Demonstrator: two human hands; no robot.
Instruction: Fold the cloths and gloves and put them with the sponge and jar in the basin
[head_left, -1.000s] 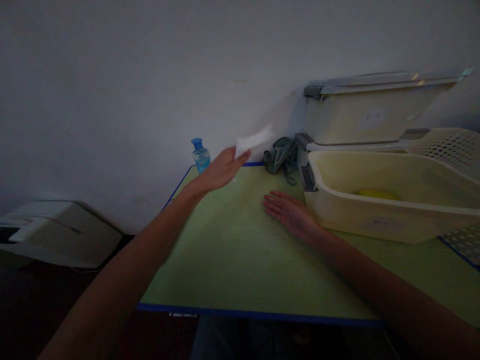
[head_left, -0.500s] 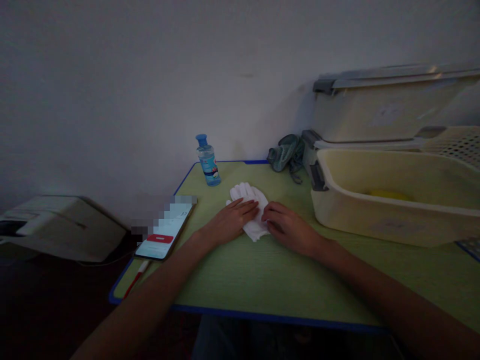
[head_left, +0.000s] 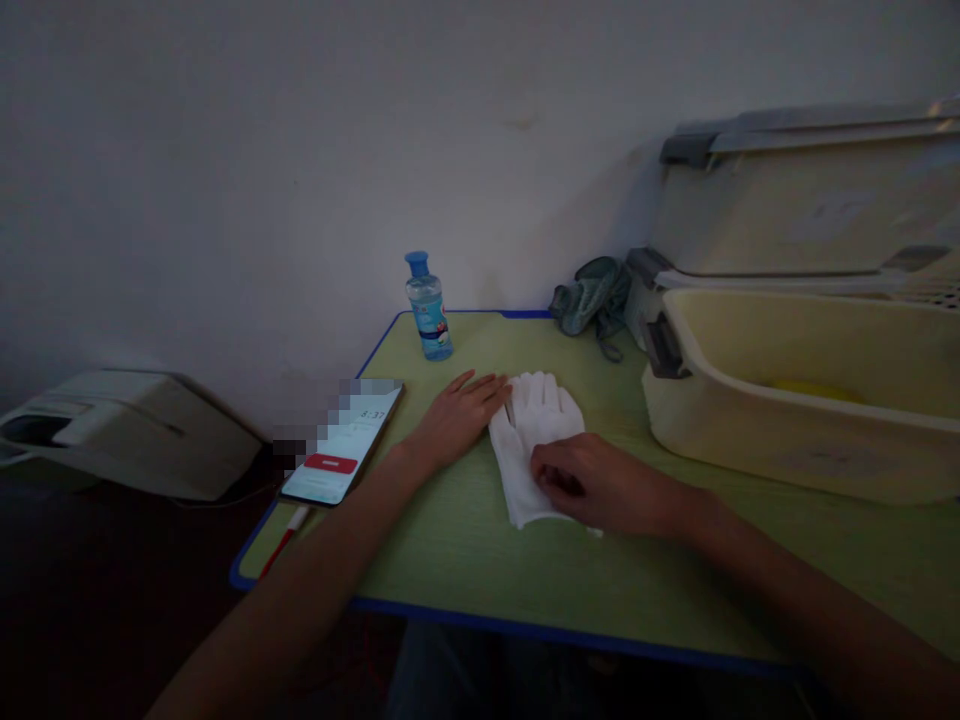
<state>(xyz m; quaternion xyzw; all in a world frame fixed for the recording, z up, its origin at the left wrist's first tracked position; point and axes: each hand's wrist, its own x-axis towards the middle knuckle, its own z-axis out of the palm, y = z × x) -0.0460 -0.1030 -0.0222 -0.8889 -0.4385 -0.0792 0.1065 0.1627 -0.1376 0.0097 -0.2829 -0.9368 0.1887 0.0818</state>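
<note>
A white glove (head_left: 534, 430) lies flat on the green table (head_left: 480, 560), fingers pointing away from me. My left hand (head_left: 459, 418) rests flat beside it on the left, fingers stretched out and touching the glove's finger end. My right hand (head_left: 592, 487) lies on the glove's cuff end, its fingers curled and pinching the fabric.
A phone (head_left: 343, 455) with a lit screen and a red cable lies at the table's left edge. A small blue bottle (head_left: 427, 307) stands at the back. A grey-green cloth (head_left: 589, 296) lies by the wall. An open cream bin (head_left: 795, 440) with its lid raised fills the right.
My left hand brought the glove down from the air onto the table. Both hands have spread it flat, and my right hand has slid back to the cuff.
</note>
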